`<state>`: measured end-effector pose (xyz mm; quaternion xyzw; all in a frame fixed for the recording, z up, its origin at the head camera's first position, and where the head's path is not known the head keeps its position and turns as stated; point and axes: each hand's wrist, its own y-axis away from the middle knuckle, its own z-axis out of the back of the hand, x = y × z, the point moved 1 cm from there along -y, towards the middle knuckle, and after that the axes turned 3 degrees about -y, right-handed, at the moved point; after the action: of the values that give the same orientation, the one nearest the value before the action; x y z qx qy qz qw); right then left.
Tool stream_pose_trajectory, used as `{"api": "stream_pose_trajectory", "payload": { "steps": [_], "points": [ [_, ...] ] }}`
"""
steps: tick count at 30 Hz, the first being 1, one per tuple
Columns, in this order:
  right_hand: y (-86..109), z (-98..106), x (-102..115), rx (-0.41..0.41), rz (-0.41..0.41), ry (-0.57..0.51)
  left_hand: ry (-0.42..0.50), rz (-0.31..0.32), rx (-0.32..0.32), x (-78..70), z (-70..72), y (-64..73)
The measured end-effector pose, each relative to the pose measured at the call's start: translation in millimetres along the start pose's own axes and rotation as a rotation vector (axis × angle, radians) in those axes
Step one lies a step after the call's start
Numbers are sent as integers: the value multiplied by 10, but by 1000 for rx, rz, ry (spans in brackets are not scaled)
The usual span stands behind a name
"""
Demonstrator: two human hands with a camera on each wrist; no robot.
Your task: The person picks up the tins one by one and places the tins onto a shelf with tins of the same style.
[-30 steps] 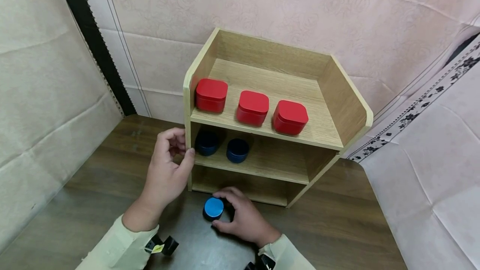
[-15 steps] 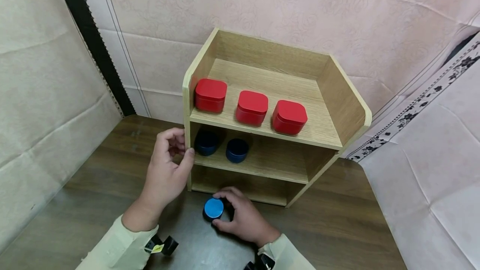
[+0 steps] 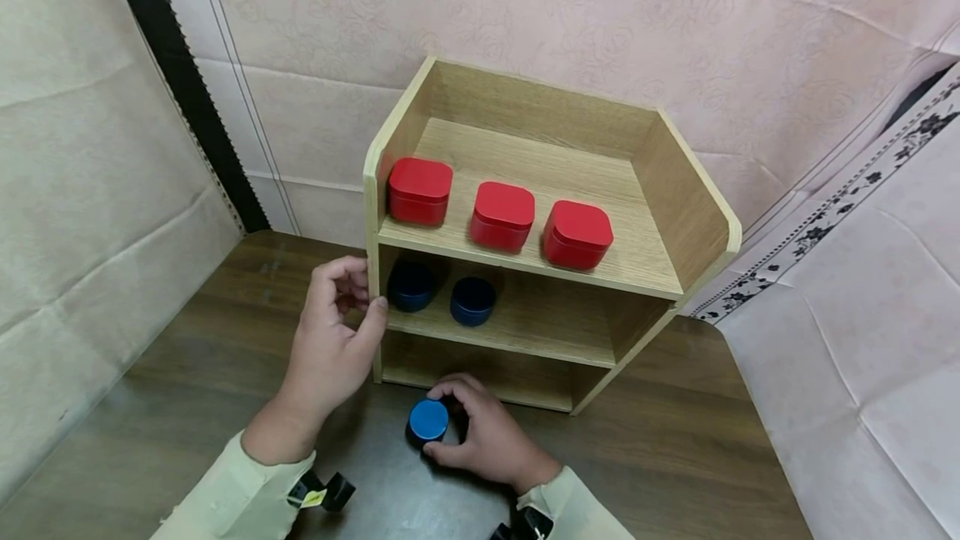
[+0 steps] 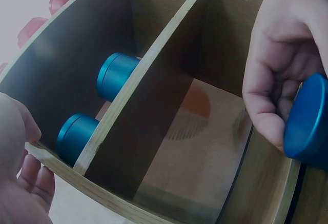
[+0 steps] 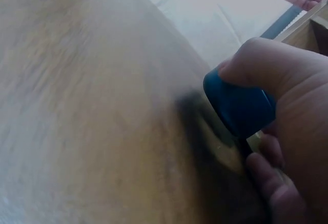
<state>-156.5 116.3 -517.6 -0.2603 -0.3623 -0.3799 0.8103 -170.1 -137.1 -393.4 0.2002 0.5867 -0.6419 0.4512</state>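
Note:
My right hand (image 3: 491, 436) pinches a round blue tin (image 3: 429, 419) between thumb and fingers, in front of the bottom tier of a small wooden shelf (image 3: 525, 348). In the right wrist view the blue tin (image 5: 241, 106) looks tilted above its dark shadow; whether it touches the table is unclear. My left hand (image 3: 330, 340) grips the front edge of the shelf's left side panel, thumb in front. Two more round blue tins, a left one (image 3: 412, 286) and a right one (image 3: 473, 301), stand on the middle tier beside that panel.
On the top tier sit three red square tins: left (image 3: 420, 192), middle (image 3: 502, 217) and right (image 3: 577, 235). The shelf stands on a brown wooden table (image 3: 675, 457). Pale patterned cloth (image 3: 562, 23) hangs behind it and at both sides.
The blue tin in my right hand has shifted very slightly toward the person. My left hand keeps its grip on the shelf's side panel. The head view has drifted a little.

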Motion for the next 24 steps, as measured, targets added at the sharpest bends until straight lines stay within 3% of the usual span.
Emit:
{"api": "stream_pose_trajectory", "payload": {
  "steps": [13, 24],
  "points": [
    [-7, 51, 70, 25, -15, -22, 3, 6, 2, -3, -2, -2],
    [34, 140, 212, -25, -36, -48, 9, 2, 1, -4, -1, 2]
  ]
}}
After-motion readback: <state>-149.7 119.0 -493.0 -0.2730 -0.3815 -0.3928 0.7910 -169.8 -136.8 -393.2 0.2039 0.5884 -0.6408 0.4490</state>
